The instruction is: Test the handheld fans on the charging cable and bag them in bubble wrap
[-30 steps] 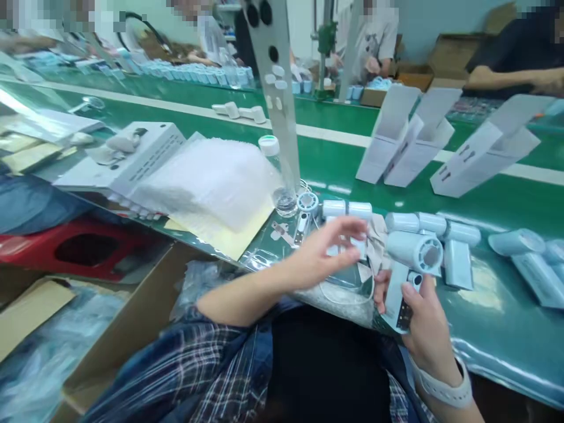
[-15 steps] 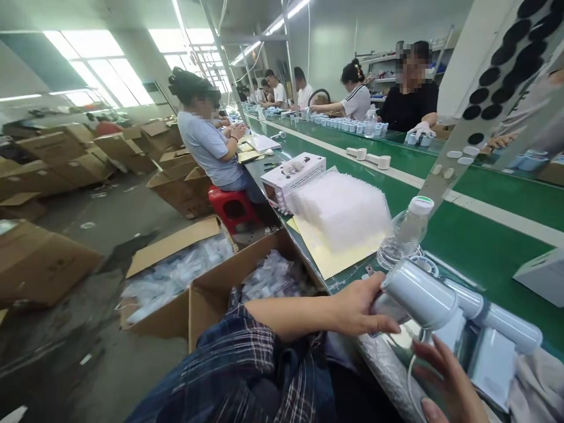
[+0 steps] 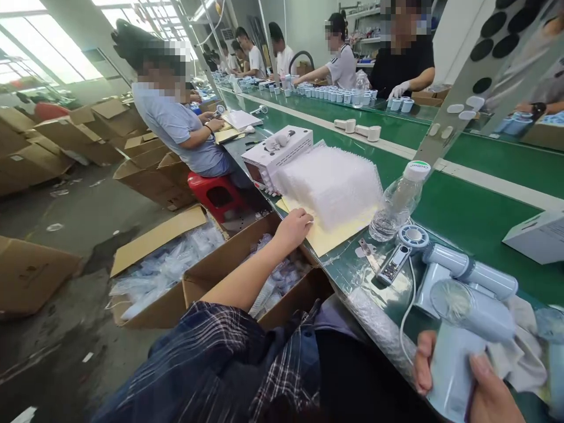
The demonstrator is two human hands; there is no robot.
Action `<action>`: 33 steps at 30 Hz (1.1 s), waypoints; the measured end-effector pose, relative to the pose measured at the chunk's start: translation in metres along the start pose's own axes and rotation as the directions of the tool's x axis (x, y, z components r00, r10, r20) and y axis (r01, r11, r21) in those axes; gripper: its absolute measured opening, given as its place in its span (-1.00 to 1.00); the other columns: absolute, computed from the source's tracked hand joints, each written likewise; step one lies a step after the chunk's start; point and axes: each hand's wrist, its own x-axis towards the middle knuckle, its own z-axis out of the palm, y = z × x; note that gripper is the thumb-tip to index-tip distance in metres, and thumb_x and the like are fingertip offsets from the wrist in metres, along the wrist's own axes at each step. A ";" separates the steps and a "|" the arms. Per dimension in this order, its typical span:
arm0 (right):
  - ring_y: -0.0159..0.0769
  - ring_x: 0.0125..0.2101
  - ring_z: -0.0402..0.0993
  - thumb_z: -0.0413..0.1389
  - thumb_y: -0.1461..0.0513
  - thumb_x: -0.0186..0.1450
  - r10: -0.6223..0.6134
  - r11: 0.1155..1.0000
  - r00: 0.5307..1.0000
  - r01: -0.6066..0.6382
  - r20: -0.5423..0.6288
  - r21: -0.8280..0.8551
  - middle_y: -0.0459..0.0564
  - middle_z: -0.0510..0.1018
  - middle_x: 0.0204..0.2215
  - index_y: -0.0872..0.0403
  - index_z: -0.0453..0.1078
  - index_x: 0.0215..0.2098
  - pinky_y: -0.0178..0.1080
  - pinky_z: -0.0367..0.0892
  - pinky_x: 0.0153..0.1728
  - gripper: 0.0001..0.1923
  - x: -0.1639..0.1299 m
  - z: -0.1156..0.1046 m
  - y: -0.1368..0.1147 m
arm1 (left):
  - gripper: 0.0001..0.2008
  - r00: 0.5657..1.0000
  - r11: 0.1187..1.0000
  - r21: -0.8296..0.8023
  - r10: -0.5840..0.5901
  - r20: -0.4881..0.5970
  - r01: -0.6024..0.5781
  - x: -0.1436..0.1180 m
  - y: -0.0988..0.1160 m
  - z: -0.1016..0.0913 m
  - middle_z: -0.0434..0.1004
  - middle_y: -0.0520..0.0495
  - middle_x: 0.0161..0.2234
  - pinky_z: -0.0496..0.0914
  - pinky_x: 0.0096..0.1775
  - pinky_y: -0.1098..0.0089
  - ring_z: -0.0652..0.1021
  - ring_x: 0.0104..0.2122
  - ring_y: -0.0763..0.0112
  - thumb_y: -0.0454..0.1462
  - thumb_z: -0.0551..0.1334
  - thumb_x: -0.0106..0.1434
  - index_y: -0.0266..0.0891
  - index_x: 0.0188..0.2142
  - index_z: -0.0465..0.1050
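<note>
We hold a pale blue hand-held fan (image 3: 462, 346) in the right hand (image 3: 484, 388) at the near right corner of the view; the fingers and thumb are closed around its handle, and its round head points to the left. The left hand (image 3: 294, 228) reaches out to the left, fingers loosely curled and resting on the near edge of a yellow sheet (image 3: 328, 238) that lies under a stack of white bubble bags (image 3: 330, 185); we cannot tell whether it grips anything. Both lie on the green table (image 3: 462, 217). Just to the right of the stack stands a clear water bottle (image 3: 396, 202) with a white cap. Between the bottle and the held fan lie a small white device (image 3: 403, 252) with a cable and a second pale blue fan (image 3: 469, 273). To the left of the stack sits a white box (image 3: 277, 154). Below the left arm, on the floor, stand open cardboard boxes (image 3: 185, 276) holding plastic-wrapped parts. Another person sits on a red stool (image 3: 215, 194) farther along the table.
</note>
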 end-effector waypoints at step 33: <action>-0.26 -0.61 0.46 0.18 -0.22 0.34 0.109 0.994 0.993 -0.109 -0.036 0.000 0.03 0.52 -0.46 0.07 0.52 -0.33 -0.22 0.48 -0.63 -0.47 -0.018 -0.008 0.001 | -0.75 0.875 0.874 0.027 0.485 0.016 -0.485 0.026 0.116 -0.011 0.61 -0.20 -0.09 0.44 0.09 0.08 0.51 0.00 0.13 -0.35 0.08 0.53 -0.24 -0.06 0.56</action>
